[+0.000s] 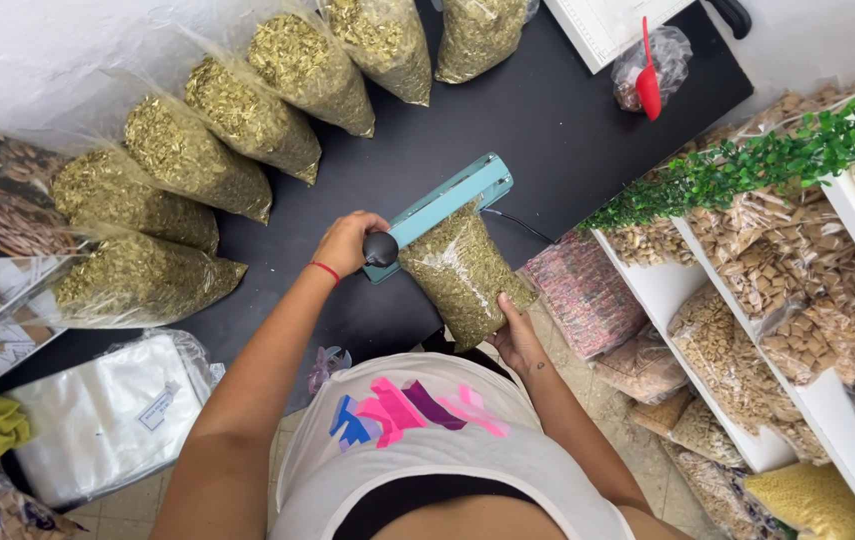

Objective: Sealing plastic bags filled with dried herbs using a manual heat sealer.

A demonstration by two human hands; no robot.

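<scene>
Left hand [347,243]: fingers closed over the black knob of the teal heat sealer [442,207], pressing its arm down.
Right hand [517,338]: fingers wrapped under the bottom of the clear bag of dried green herb [462,275], gripping it.
Bag position: on the black table [547,130], its mouth under the sealer bar – base towards the body.
Handling: likely light, soft and slack; slippery film – best held low, from beneath.
Nearby: filled bags [197,150] along the wall.
</scene>
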